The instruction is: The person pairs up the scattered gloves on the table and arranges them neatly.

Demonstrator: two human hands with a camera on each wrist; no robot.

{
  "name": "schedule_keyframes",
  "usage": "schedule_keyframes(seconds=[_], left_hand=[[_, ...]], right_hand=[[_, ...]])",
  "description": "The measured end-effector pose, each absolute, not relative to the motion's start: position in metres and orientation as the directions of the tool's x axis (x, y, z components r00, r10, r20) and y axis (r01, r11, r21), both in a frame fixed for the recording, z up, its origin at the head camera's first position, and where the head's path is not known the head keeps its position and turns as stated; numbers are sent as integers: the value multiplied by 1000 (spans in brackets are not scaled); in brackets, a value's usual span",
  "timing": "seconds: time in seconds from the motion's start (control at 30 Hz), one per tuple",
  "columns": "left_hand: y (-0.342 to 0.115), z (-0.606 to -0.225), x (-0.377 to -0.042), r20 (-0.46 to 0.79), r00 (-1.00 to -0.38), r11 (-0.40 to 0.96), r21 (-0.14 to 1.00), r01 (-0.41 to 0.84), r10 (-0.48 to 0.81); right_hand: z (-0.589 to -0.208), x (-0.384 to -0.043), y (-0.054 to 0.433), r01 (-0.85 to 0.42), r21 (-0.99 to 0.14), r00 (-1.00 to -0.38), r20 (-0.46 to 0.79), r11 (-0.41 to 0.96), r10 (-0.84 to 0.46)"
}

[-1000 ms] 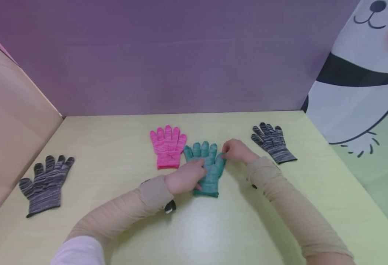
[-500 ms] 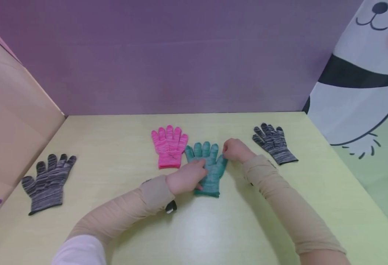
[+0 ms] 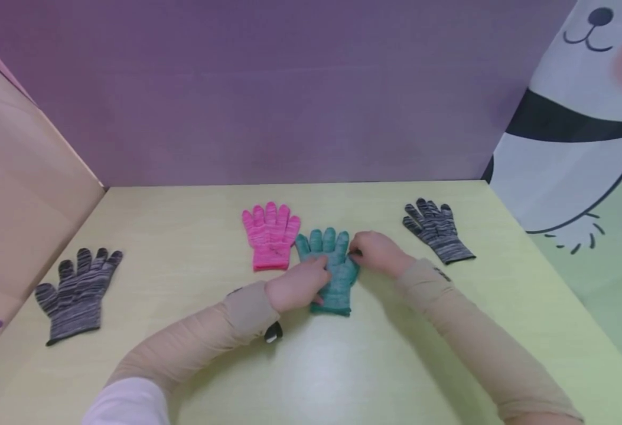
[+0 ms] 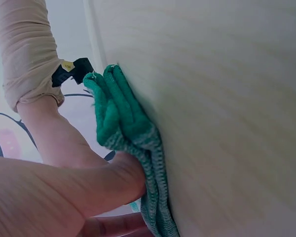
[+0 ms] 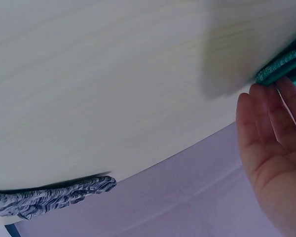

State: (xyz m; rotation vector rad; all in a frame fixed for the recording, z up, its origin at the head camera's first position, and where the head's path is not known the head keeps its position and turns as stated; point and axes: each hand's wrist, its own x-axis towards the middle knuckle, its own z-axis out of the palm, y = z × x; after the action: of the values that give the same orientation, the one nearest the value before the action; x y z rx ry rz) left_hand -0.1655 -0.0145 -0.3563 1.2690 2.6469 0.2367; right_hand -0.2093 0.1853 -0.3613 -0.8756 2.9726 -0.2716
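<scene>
Teal glove point(image 3: 338, 276) lies mid-frame, its cuff facing a wide stretch of counter point(image 3: 342, 366) below. Left hand point(image 3: 297, 284) presses on it, thumb and finger apart; right hand's point(image 3: 377, 252) grip pinches its right edge. Pink glove point(image 3: 271, 239) sits just beside, upper left; striped gloves point(image 3: 79, 295) lie near the counter's left edge and back-right corner.

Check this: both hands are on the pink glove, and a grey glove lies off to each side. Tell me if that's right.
Wrong glove: the head view shows the left hand and the right hand on the green glove. The rest is right.
</scene>
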Motion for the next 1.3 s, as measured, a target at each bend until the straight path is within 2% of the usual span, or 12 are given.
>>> schedule_keyframes(seconds=[0.1, 0.33, 0.6, 0.83, 0.97, 1.17, 1.3], left_hand=[[-15, -356, -165, -97, -614, 618, 217, 755, 784], [-14, -356, -165, -93, -620, 624, 210, 753, 779], [-14, -356, -168, -91, -615, 617, 237, 751, 783], [-15, -356, -168, -70, -595, 592, 250, 767, 801], [-17, -357, -168, -79, -595, 594, 251, 765, 800], [-24, -360, -166, -74, -580, 583, 189, 791, 811], [-28, -360, -164, -59, -575, 575, 184, 797, 816]], right_hand=[[-362, -206, 189, -537, -189, -839, 19, 822, -544], [-356, -199, 189, -513, -111, -856, -9, 851, -517], [-356, -196, 189, -571, -27, -821, 38, 821, -570], [-358, -195, 189, -593, 10, -805, 19, 805, -594], [-356, -194, 189, -586, -25, -810, -16, 810, -586], [-351, -193, 188, -511, -173, -838, -117, 842, -532], [-353, -189, 186, -508, -214, -838, -103, 834, -536]])
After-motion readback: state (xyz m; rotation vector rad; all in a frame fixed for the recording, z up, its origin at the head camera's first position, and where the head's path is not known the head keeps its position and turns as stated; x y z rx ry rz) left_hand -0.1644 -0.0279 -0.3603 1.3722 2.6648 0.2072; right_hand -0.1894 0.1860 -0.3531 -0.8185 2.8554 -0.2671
